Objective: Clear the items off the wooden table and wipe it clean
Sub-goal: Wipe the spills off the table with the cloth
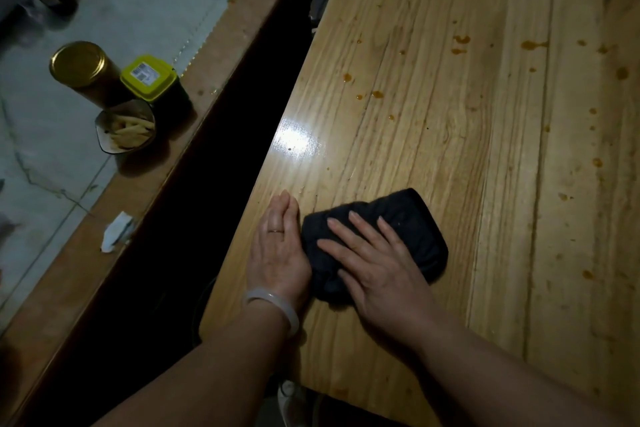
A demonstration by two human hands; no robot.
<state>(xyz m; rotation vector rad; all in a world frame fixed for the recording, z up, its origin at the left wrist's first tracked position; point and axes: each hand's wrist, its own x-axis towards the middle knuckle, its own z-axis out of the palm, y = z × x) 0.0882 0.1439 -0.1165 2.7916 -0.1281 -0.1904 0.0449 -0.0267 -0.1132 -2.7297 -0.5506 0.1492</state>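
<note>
Glossy plank-wood table (450, 135), grain running lengthwise, orange-brown sticky spots (462, 40) scattered across far half. Dark bunched cloth (408, 232) lies near the table's near-left edge. Right hand (374, 264) flat on cloth, fingers straight, spread, pressing. Left hand (278, 246) flat on wood just beside cloth, fingers together, grasping nothing; ring, pale bangle (273, 305) on wrist.

Dim room — pale marble counter (145, 11), wood-edged, at left.
</note>
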